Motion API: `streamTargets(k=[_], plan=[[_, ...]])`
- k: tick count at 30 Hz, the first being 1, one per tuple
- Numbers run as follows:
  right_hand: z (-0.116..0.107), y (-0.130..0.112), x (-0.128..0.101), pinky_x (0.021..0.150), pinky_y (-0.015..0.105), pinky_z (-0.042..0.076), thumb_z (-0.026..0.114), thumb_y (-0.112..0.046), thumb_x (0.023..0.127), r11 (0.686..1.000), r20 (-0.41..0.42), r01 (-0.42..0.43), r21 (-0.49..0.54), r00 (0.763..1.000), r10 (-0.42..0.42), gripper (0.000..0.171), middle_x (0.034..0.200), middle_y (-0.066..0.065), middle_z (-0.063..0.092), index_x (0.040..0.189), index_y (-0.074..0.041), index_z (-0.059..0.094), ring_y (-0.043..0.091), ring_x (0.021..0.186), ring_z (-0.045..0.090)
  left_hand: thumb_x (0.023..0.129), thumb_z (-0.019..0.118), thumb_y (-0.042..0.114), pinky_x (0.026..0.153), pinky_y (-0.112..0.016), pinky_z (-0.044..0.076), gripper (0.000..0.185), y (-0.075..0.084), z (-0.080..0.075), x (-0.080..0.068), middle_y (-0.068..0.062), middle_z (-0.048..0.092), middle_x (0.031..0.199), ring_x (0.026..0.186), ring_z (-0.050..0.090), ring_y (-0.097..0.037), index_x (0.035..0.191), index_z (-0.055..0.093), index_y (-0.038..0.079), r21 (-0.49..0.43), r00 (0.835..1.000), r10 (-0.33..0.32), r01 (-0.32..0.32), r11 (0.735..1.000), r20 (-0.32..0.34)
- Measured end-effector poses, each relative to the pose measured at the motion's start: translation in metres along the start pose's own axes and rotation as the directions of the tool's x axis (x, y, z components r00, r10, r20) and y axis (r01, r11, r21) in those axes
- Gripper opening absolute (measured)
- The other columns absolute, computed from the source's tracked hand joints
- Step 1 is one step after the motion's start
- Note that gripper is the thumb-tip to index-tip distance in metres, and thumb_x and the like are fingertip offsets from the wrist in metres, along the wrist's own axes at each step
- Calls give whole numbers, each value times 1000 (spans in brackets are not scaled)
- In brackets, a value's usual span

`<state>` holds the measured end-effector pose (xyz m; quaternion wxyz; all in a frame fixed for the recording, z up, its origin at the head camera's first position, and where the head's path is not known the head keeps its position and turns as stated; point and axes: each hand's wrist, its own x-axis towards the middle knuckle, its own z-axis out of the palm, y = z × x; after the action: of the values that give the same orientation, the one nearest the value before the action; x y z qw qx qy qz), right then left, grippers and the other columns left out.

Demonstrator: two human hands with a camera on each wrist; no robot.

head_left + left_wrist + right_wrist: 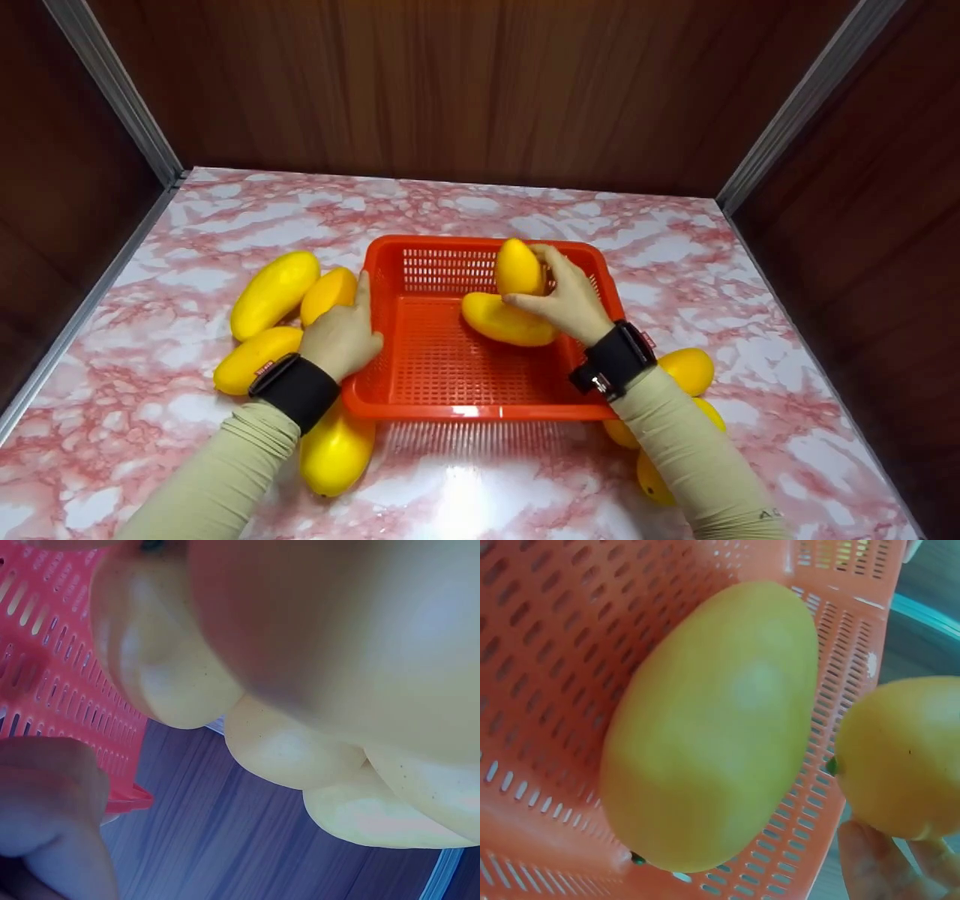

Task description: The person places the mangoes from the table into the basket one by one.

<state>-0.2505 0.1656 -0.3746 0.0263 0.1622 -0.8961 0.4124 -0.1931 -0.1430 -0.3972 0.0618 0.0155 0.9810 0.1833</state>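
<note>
The right hand [571,300] has its grip closed around a smooth yellow mango [517,267], held with its long axis upright over the far right part of the orange perforated plastic basket [431,405]. Directly below lies a second yellow mango [506,321], lengthwise across the basket floor. The left hand [341,337] rests with relaxed fingers on the basket's left rim, beside loose mangoes on the pink marbled counter [150,420].

basket [420,259] front floor free; mangoes [274,292] crowd both flanks

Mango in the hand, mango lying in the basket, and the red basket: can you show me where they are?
held mango [517,266], head view, its upper body.
lying mango [499,321], head view, its middle.
red basket [465,411], head view, near rim.
</note>
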Motion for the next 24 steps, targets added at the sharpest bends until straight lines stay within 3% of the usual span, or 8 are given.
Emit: streamTargets(k=[12,24], plan=[[4,1,-2,92,44,49,83,-47,73,998,180,7,-59,984,4,76,128,6,62,139,-21,53,24,106,60,89,56,20,51,-34,40,91,-1,1,0,-7,53,62,54,55,-25,158,0,0,3,1000,3,-3,1000,-9],[8,-3,-7,84,38,54,83,-57,68,982,326,41,-186,945,22,84,121,5,66,138,-20,56,21,99,64,90,57,22,55,-39,44,92,0,1,0,-10,56,65,57,57,-27,158,0,0,14,1000,0,0,1000,-8]])
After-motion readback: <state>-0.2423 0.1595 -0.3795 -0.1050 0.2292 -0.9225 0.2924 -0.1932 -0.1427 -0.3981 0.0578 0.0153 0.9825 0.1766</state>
